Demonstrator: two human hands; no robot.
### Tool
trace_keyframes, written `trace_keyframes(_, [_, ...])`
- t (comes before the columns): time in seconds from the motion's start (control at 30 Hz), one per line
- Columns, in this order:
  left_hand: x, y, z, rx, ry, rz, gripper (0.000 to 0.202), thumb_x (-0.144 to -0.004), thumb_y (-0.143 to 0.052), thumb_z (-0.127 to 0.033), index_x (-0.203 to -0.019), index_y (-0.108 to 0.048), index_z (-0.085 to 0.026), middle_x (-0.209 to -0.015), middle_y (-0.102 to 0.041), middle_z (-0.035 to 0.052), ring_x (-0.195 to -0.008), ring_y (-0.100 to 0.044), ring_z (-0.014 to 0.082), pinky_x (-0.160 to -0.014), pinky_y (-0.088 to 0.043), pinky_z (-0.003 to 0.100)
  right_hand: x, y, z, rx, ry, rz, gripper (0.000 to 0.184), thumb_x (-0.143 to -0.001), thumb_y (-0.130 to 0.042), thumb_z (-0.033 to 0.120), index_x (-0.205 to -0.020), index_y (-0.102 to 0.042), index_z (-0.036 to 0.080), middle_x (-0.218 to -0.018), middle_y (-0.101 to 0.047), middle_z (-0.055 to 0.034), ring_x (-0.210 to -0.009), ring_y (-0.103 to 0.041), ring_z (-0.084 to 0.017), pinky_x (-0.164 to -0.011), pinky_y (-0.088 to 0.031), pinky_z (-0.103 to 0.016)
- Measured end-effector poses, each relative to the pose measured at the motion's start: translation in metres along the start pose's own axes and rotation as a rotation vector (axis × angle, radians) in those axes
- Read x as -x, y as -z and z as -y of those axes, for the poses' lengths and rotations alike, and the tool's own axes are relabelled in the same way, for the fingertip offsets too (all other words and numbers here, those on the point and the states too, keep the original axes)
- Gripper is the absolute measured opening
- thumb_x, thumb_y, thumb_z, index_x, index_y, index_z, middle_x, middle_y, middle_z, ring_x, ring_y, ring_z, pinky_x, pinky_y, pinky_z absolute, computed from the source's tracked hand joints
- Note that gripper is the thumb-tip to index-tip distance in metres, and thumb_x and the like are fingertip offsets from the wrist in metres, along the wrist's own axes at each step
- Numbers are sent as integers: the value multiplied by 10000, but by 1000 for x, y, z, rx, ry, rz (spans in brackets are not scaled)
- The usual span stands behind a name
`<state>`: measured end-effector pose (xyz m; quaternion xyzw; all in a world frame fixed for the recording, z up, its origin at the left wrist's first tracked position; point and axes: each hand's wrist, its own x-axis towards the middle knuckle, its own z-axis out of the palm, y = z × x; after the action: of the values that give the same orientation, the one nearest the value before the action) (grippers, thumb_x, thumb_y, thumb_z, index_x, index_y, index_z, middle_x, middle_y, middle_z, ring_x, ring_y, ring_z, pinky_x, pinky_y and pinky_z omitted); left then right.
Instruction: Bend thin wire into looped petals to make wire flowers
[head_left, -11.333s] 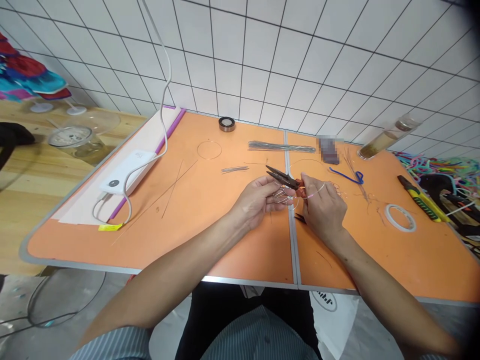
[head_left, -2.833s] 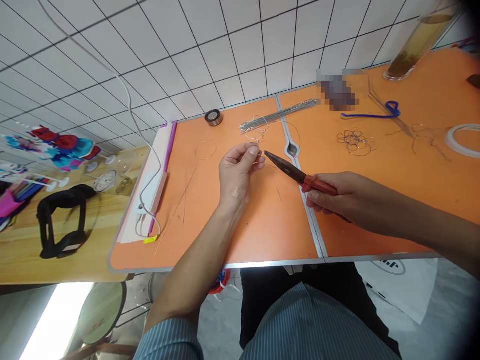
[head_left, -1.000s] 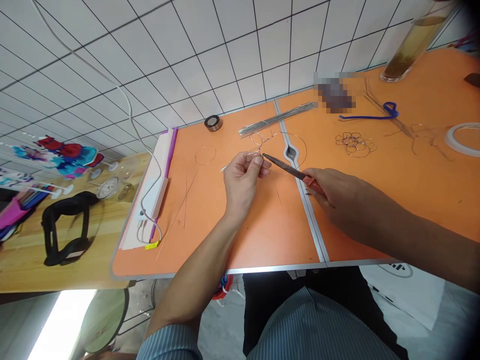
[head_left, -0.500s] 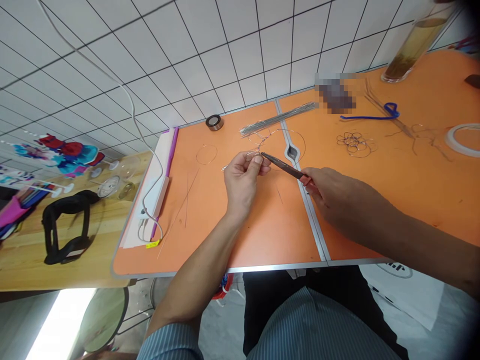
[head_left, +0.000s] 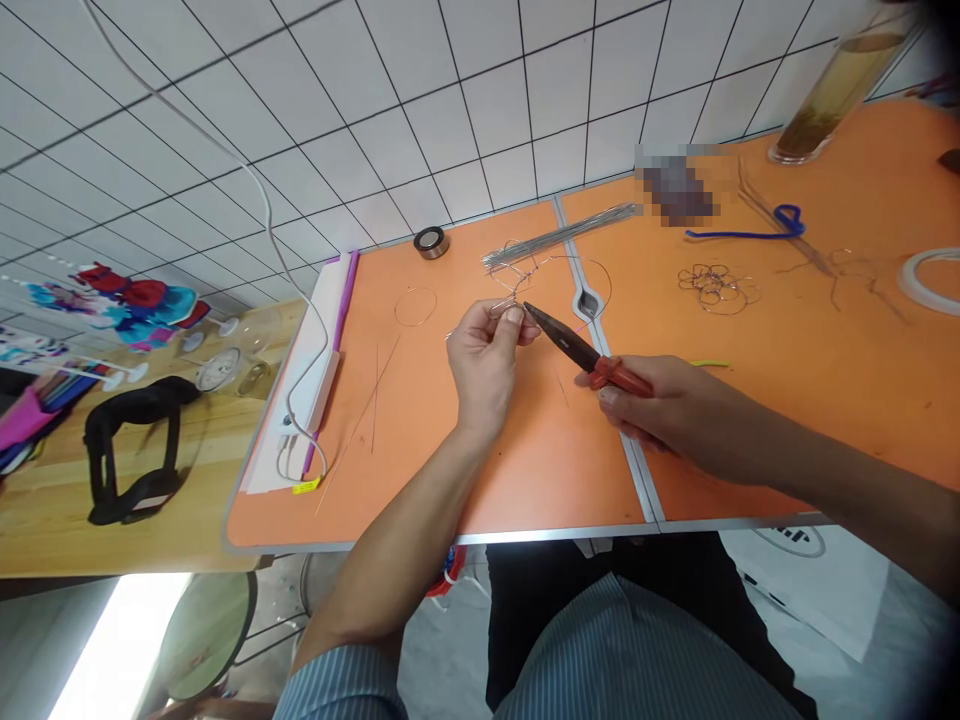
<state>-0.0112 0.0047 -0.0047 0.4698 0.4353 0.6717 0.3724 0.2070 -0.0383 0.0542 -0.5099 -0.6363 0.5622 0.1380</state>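
Note:
Between the thumb and fingers of my left hand [head_left: 487,345] is a bent wire piece [head_left: 525,272] with thin loops that rise above the fingertips. My right hand [head_left: 667,405] is wrapped round the red handles of long-nose pliers [head_left: 574,347]. The pliers' dark jaws point up and left, their tip at the wire beside my left thumb. Whether the jaws grip the wire is too small to tell. Behind my hands lies a bundle of straight wires [head_left: 559,235]. A wire ring [head_left: 415,306] and loose straight wires [head_left: 375,400] lie left of my left hand.
On the orange table [head_left: 420,480] are a tape roll [head_left: 431,242], a coiled wire shape [head_left: 716,288], a blue bent strip [head_left: 750,235] and a white ring [head_left: 930,280]. A glass of brownish liquid [head_left: 832,100] stands at back right. A power strip [head_left: 309,395] with a cable lies left.
My right hand has shifted slightly down and right and turned the pliers, so their broad side and more of the red handles show. My left hand stays almost in place with the wire.

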Motion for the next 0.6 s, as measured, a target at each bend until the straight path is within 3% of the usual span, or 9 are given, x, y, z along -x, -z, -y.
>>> trace_keyframes(0.13, [0, 1, 2, -38, 66, -6, 208, -969, -824, -371, -869, -723, -219, -778, -751, 1, -691, -704, 126, -727, -610, 271, -5, -10, -9, 717, 260, -504, 402, -1154, -350, 396, -1160, -697, 192, -903, -610, -113, -673, -439, -225, -613, -195, -374])
trace_keyframes(0.23, [-2, 3, 3, -12, 86, 1, 206, -967, -822, -366, -871, -721, -214, -772, -747, -1, -678, -698, 122, -726, -605, 271, -7, -12, -12, 837, 295, -571, 461, -1168, -305, 391, -1227, -707, 174, -948, -640, -145, -690, -459, -239, -615, -168, -388])
trace_keyframes(0.33, [-3, 3, 5, 5, 88, 16, 216, -960, -830, -377, -874, -714, -217, -784, -748, -2, -680, -698, 124, -747, -610, 284, -7, -6, -11, 571, 210, -376, 310, -1120, -437, 381, -1164, -694, 215, -920, -661, -94, -671, -496, -210, -591, -262, -348])
trace_keyframes(0.4, [-3, 3, 6, 8, 87, 19, 231, -954, -839, -400, -881, -712, -221, -798, -751, -3, -690, -701, 125, -759, -613, 287, -6, 1, -8, 201, 82, -119, 247, -1080, -523, 418, -1160, -676, 241, -825, -621, -34, -623, -493, -189, -555, -328, -326])
trace_keyframes(0.5, [-3, 1, 9, 12, 71, 9, 260, -951, -848, -441, -902, -711, -226, -796, -751, -8, -705, -709, 126, -757, -610, 282, -4, 10, -1, -312, -71, 231, 310, -1043, -595, 491, -1239, -665, 261, -797, -559, 11, -564, -434, -164, -489, -342, -318])
trace_keyframes(0.6, [-3, 1, 9, 37, 75, 21, 296, -940, -868, -463, -892, -700, -224, -784, -750, -10, -710, -724, 132, -735, -609, 279, -1, 12, 4, -447, -86, 290, 343, -1025, -632, 492, -1283, -654, 268, -816, -553, 16, -556, -421, -152, -471, -329, -310])
